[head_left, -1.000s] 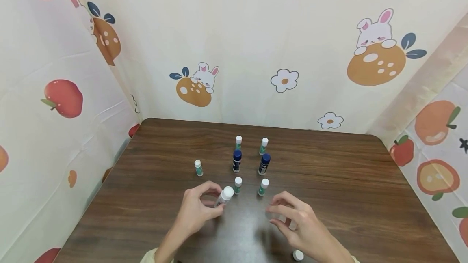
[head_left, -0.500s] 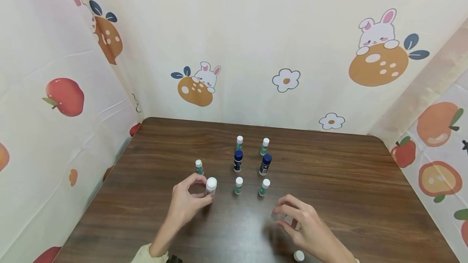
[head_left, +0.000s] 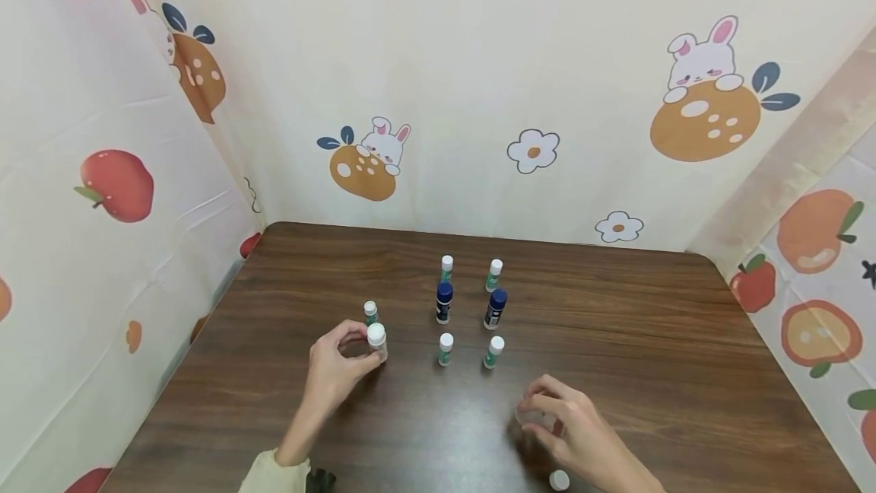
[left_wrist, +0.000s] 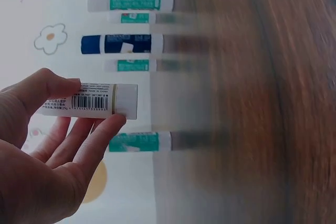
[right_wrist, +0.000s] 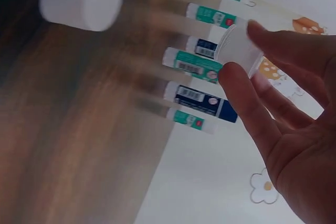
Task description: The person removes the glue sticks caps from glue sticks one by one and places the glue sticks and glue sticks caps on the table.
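Observation:
My left hand (head_left: 335,371) holds a white glue stick (head_left: 376,342) upright between thumb and fingers. In the left wrist view, a barcode label (left_wrist: 90,102) shows on its side, and its base hangs slightly above the table. Just behind it stands a small green-labelled glue stick (head_left: 370,310), partly hidden in the head view. My right hand (head_left: 571,424) pinches a translucent white round piece with a ribbed edge (right_wrist: 239,51); its kind is unclear. Below that hand, a white cylindrical object (head_left: 559,480) stands on the table, close to the right wrist camera.
Two navy glue sticks (head_left: 444,303) stand mid-table. Two green-labelled sticks (head_left: 494,275) are behind them and two more green-labelled sticks (head_left: 445,349) in front. The brown wooden table (head_left: 650,326) ends at a printed curtain (head_left: 582,82) on its back and sides.
My left hand has carried the white glue stick leftward and back, up to the leftmost green stick. My right hand has shifted slightly right and nearer, still holding the translucent piece.

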### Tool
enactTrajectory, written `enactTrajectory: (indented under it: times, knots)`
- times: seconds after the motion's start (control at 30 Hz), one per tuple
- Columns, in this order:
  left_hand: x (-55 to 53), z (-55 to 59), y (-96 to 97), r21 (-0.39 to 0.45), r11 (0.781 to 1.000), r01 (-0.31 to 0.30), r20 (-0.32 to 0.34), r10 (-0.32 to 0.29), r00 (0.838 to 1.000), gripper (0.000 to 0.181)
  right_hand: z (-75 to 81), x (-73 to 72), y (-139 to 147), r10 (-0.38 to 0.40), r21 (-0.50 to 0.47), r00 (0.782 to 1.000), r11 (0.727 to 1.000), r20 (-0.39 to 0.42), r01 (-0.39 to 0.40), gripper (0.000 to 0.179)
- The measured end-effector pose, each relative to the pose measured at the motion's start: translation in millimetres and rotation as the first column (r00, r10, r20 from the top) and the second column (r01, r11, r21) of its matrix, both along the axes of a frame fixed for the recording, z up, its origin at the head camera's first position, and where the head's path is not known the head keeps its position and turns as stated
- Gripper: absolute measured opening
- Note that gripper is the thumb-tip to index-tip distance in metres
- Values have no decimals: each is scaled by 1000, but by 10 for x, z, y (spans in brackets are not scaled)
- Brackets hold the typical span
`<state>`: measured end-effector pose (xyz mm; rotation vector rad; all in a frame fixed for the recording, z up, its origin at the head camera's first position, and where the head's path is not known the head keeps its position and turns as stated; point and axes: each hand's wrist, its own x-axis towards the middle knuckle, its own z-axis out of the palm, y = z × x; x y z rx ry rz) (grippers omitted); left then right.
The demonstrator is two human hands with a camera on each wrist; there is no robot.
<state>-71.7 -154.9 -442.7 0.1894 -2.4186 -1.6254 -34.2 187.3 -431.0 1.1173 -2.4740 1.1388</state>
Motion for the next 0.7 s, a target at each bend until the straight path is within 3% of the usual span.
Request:
enactTrajectory:
  times: [0.23,0.5,0.7]
  knots:
    - [-79,-79,-64,-47,998,-34,16,35,999,32,-125,33,92,-63,103,998,993,31,60,25]
    - [-158,-132,-105,-51,998,-39,53,41,998,33,-196,71,200,-155,313,964,946,215,83,18]
    - [-181,-164,-121,-48,998,-30,81,34,996,33,-246,70,249,-144,314,941,948,307,43,17]
